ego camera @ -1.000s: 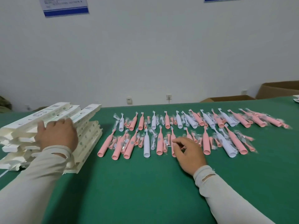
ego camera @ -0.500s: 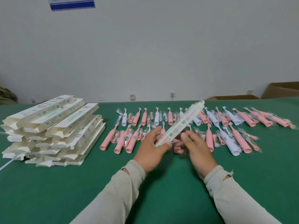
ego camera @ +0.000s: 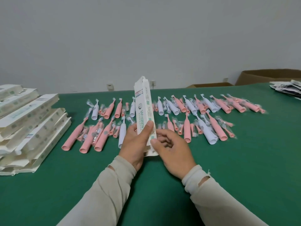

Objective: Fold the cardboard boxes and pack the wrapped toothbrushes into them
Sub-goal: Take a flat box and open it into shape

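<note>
flat box (ego camera: 144, 111) upright, long axis rising away from left hand (ego camera: 136, 144) grip clamped low; right hand (ego camera: 173, 152) pinching bottom edge; toothbrushes (ego camera: 187, 128) just beyond.

Long beige sleeves (ego camera: 104, 190) with thumb slits

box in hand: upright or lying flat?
Upright, leaning slightly. The white box stands on end above the green table, top flap up; left hand grips its lower part, right hand touches its edge.
</note>
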